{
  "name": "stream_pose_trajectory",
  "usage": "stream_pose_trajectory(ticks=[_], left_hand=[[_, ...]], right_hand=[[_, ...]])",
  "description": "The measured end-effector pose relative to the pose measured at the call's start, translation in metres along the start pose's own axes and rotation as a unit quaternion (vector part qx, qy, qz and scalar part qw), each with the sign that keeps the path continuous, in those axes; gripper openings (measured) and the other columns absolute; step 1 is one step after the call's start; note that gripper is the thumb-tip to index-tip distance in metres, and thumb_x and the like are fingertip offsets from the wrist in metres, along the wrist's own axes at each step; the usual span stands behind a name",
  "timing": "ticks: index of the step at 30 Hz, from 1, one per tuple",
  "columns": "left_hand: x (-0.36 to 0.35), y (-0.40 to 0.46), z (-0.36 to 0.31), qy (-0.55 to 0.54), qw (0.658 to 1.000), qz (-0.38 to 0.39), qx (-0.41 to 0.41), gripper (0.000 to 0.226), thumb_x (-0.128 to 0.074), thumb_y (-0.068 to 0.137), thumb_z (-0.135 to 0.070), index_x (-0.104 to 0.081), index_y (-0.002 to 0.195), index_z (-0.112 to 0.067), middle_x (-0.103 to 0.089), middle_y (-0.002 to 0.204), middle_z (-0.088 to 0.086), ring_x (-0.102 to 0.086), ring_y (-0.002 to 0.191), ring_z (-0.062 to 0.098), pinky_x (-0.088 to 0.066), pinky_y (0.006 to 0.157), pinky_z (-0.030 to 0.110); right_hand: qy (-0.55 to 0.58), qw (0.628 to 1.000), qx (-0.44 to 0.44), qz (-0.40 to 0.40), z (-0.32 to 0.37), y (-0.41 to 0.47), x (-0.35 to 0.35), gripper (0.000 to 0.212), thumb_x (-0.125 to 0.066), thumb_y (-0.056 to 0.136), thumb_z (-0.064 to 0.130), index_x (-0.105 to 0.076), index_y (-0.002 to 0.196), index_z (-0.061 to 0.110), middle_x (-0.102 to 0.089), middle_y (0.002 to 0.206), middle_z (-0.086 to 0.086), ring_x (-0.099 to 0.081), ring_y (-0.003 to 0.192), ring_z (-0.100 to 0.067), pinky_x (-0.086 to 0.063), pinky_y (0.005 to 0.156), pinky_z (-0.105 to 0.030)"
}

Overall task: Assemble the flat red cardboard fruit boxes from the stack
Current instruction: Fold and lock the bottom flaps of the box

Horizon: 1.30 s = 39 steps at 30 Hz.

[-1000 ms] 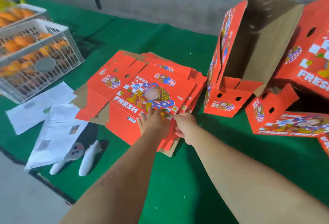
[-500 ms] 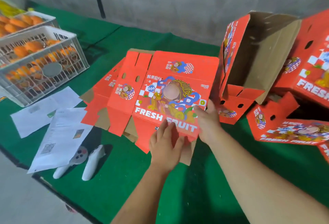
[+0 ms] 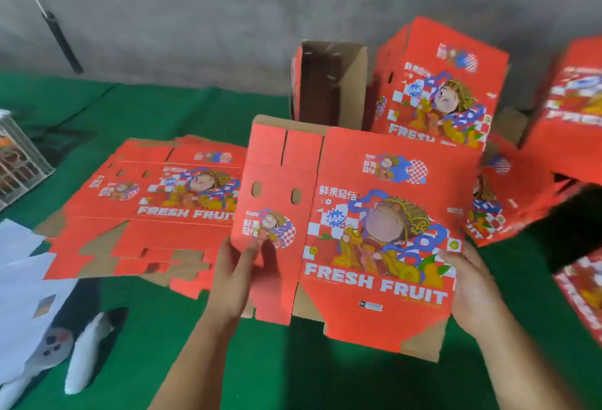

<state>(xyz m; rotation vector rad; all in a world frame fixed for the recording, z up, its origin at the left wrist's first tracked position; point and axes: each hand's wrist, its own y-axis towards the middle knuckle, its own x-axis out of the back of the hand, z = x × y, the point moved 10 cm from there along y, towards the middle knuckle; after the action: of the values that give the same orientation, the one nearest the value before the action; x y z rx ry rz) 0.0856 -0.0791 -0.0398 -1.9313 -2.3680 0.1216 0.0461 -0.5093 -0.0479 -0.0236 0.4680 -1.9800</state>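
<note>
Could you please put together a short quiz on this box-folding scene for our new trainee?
1. True or false: both hands grip the lifted flat box.
2. Which English words are printed large on its front panel?
3. Where does the stack of flat boxes lie relative to the lifted one? A) to its left on the green cloth B) on top of it C) inside the white crate

Key
1. True: the left hand holds its left lower edge and the right hand its right edge.
2. FRESH FRUIT.
3. A.
</note>
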Motion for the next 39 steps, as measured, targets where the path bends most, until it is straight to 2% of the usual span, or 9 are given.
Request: stream_pose_trajectory(ticks=[6, 10, 19, 21, 23, 27, 33, 37, 39], left_hand=[[-0.098, -0.032, -0.008, 0.055, 0.98, 0.19, 0.023, 0.051, -0.064, 0.09, -0.065, -0.05, 0.138, -0.055, -0.06, 0.128, -0.042, -0.053, 0.121, -0.021, -0.038, 0.102, 0.017], [-0.129, -0.042, 0.006, 0.129, 0.958, 0.247, 0.07, 0.062, -0.062, 0.08, -0.08, -0.054, 0.135, -0.052, -0.065, 0.12, -0.039, -0.058, 0.115, -0.016, -0.039, 0.1, 0.023], [-0.169, -0.062, -0.003, 0.205, 0.913, 0.338, 0.101, 0.077, -0.049, 0.076, -0.092, -0.076, 0.11, -0.029, -0.078, 0.094, -0.015, -0.073, 0.079, 0.003, -0.056, 0.068, 0.021], [-0.197, -0.081, -0.001, 0.181, 0.902, 0.374, 0.12, 0.072, -0.038, 0.095, -0.079, -0.072, 0.121, -0.022, -0.076, 0.111, -0.004, -0.07, 0.093, 0.011, -0.059, 0.085, 0.026], [-0.211, -0.093, 0.006, 0.066, 0.916, 0.365, 0.152, 0.067, -0.039, 0.103, -0.067, -0.056, 0.146, -0.018, -0.06, 0.146, 0.008, -0.061, 0.129, 0.023, -0.046, 0.114, 0.044], [-0.18, -0.077, -0.011, 0.029, 0.98, 0.172, 0.1, 0.085, -0.049, 0.084, -0.07, -0.026, 0.161, -0.043, -0.028, 0.168, -0.007, -0.034, 0.152, 0.014, -0.024, 0.127, 0.047], [-0.17, -0.073, -0.028, -0.125, 0.98, 0.104, 0.111, 0.052, -0.04, 0.096, -0.06, -0.074, 0.123, -0.031, -0.074, 0.126, 0.003, -0.065, 0.126, 0.028, -0.044, 0.114, 0.051], [-0.171, -0.082, -0.03, -0.124, 0.971, 0.129, 0.158, 0.042, -0.044, 0.104, -0.054, -0.08, 0.096, -0.035, -0.077, 0.116, 0.006, -0.064, 0.124, 0.033, -0.037, 0.117, 0.059], [-0.172, -0.087, -0.033, -0.116, 0.967, 0.141, 0.177, 0.04, -0.048, 0.103, -0.055, -0.08, 0.101, -0.031, -0.078, 0.115, 0.006, -0.067, 0.121, 0.032, -0.04, 0.116, 0.056]], right_hand=[[-0.054, 0.986, -0.015, -0.16, 0.018, -0.032, 0.102, 0.032, -0.064, 0.099, 0.03, -0.053, 0.129, 0.022, -0.071, 0.116, -0.021, -0.077, 0.09, -0.039, -0.063, 0.068, -0.059], [-0.153, 0.958, -0.073, -0.231, 0.015, -0.049, 0.153, 0.045, -0.07, 0.095, 0.026, -0.04, 0.126, 0.017, -0.059, 0.128, -0.028, -0.064, 0.116, -0.048, -0.052, 0.095, -0.071], [-0.192, 0.965, -0.108, -0.14, 0.025, -0.073, 0.153, 0.056, -0.071, 0.096, 0.046, -0.037, 0.135, 0.026, -0.067, 0.121, -0.013, -0.073, 0.097, -0.034, -0.061, 0.077, -0.057], [-0.253, 0.959, -0.109, -0.072, 0.022, -0.075, 0.129, 0.045, -0.059, 0.1, 0.054, -0.05, 0.135, 0.027, -0.071, 0.12, -0.005, -0.074, 0.097, -0.027, -0.062, 0.072, -0.047], [-0.274, 0.956, -0.091, -0.057, 0.021, -0.075, 0.117, 0.038, -0.055, 0.103, 0.054, -0.063, 0.128, 0.027, -0.077, 0.108, 0.003, -0.077, 0.091, -0.024, -0.062, 0.07, -0.044], [-0.241, 0.962, -0.12, -0.056, 0.024, -0.08, 0.108, 0.052, -0.055, 0.099, 0.061, -0.043, 0.133, 0.024, -0.061, 0.106, 0.01, -0.063, 0.078, -0.003, -0.048, 0.053, -0.03], [-0.126, 0.984, -0.111, 0.053, 0.038, -0.087, 0.082, 0.061, -0.041, 0.095, 0.072, -0.06, 0.137, 0.033, -0.07, 0.116, 0.006, -0.075, 0.099, -0.01, -0.052, 0.08, -0.038], [-0.265, 0.958, 0.013, 0.111, 0.069, -0.084, 0.071, 0.051, -0.043, 0.111, 0.017, -0.032, 0.161, 0.01, -0.039, 0.163, -0.001, -0.037, 0.15, -0.015, -0.029, 0.116, -0.038], [-0.269, 0.954, 0.013, 0.128, 0.07, -0.086, 0.063, 0.061, -0.059, 0.099, 0.04, -0.04, 0.157, 0.038, -0.047, 0.155, 0.02, -0.042, 0.142, 0.001, -0.03, 0.113, -0.032]])
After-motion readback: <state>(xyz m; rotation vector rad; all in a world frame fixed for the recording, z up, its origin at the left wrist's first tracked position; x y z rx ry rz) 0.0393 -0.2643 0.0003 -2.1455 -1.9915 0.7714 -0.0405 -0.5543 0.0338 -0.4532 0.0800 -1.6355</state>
